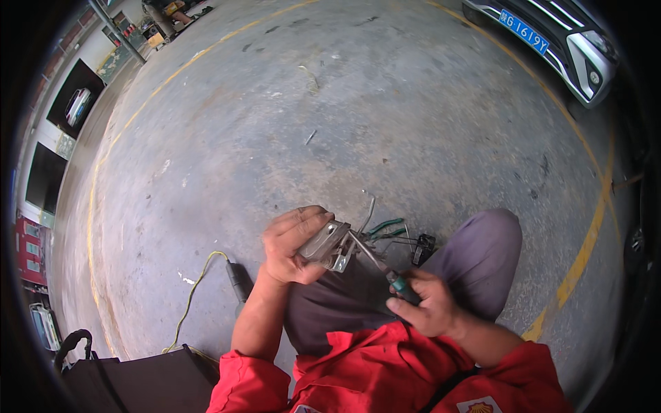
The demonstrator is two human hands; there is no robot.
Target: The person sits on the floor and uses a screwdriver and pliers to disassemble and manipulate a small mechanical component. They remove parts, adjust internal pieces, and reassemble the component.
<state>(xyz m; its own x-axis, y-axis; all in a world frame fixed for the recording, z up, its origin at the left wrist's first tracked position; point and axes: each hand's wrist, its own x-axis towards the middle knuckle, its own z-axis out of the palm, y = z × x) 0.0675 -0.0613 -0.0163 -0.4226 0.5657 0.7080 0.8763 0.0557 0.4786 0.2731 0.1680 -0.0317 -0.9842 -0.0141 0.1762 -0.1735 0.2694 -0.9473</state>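
Note:
My left hand point(288, 246) is wrapped round a clear, boxy casing with metal parts point(322, 242), held above my folded legs. My right hand point(432, 308) grips a screwdriver point(377, 260) by its dark green and black handle. The screwdriver's shaft slants up and left, with its tip at the casing's right side; whether it touches is too small to tell. Just beyond, on the floor, lie green-handled pliers point(385, 226) and a thin bent metal rod point(370, 212). By my right knee sits a small black part point(424, 249).
A yellow-green cable point(195, 283) runs to a dark cylindrical object point(237, 279) on the left. At lower left stands a black bag or case point(141, 380). A parked car's front point(568, 48) is at far right. A small metal piece point(311, 137) lies ahead on the grey floor.

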